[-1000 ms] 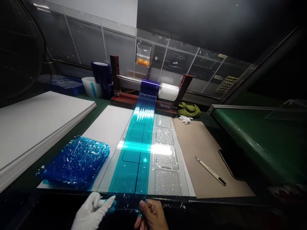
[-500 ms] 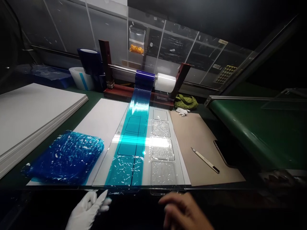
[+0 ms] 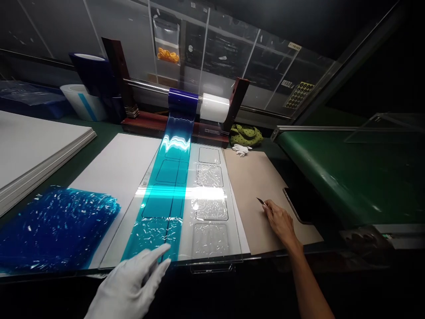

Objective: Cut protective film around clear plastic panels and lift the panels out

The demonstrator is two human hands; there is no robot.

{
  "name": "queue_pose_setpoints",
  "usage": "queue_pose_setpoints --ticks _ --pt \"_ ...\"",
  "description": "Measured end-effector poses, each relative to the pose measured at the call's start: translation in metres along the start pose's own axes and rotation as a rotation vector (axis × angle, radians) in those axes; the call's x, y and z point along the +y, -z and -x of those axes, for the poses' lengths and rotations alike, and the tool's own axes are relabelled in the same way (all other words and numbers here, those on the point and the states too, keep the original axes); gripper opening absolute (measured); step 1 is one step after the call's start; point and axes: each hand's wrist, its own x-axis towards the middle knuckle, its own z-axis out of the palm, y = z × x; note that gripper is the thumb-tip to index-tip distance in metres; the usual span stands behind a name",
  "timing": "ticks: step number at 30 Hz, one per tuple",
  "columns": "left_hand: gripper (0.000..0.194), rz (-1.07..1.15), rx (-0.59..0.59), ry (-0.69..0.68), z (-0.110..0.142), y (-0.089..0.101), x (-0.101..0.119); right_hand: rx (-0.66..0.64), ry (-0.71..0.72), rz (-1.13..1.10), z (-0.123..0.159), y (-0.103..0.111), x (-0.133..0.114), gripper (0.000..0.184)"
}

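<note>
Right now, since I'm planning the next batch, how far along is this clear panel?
Done: the blue film lies along the clear panel's left column of outlined squares. In hand: the right hand holds a craft knife over the tan board; the gloved left hand is at the panel's near edge. Left: the film runs uncut back to its roll.

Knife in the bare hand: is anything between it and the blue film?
Yes. The knife in the right hand is over the brown paper. Past that paper, a row of clear squares lies between it and the blue film.
</note>
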Motion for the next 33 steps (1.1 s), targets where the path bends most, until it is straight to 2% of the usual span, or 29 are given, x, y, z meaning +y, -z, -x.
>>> queue_pose_setpoints --ticks 2,4,7,10,13,16,21,24,25,27,28,29,33 --pt "0.041 -0.224 -0.074 -0.08 -0.02 0.002 0.02 -0.029 0.065 -0.039 0.007 0.005 -0.018 0.026" --pt "0.047 -0.46 -0.099 -0.135 -0.037 -0.002 0.036 -0.067 0.175 -0.073 0.014 0.007 -0.044 0.022" --pt "0.059 -0.679 -0.132 -0.203 -0.054 -0.014 0.049 -0.094 0.433 -0.054 0.02 0.003 -0.09 0.017" --pt "0.06 -0.751 -0.114 -0.244 -0.06 -0.024 0.051 -0.095 0.641 0.011 0.016 -0.005 -0.13 0.013" --pt "0.055 -0.775 -0.08 -0.242 -0.059 -0.029 0.05 -0.119 0.734 0.035 0.008 -0.016 -0.157 0.016" --pt "0.054 -0.789 -0.067 -0.22 -0.058 -0.03 0.049 -0.141 0.802 0.054 0.001 -0.022 -0.171 0.018" --pt "0.051 -0.775 -0.069 -0.248 -0.054 -0.027 0.048 -0.167 0.82 0.079 -0.003 -0.021 -0.163 0.019" --pt "0.032 -0.717 0.041 -0.309 -0.04 -0.035 0.044 -0.171 0.778 0.087 -0.002 -0.015 -0.144 0.021" --pt "0.04 -0.703 0.108 -0.326 -0.033 -0.04 0.041 -0.17 0.76 0.091 -0.001 -0.012 -0.136 0.021" --pt "0.072 -0.688 0.218 -0.359 -0.019 -0.052 0.037 -0.168 0.72 0.101 0.001 -0.007 -0.122 0.022" --pt "0.081 -0.678 0.249 -0.382 -0.013 -0.058 0.036 -0.167 0.701 0.107 0.002 -0.004 -0.114 0.022" --pt "0.081 -0.662 0.258 -0.409 -0.009 -0.063 0.035 -0.166 0.683 0.113 0.003 -0.001 -0.106 0.021" --pt "0.042 -0.611 0.254 -0.425 -0.002 -0.075 0.035 -0.154 0.616 0.14 0.008 0.01 -0.077 0.019"
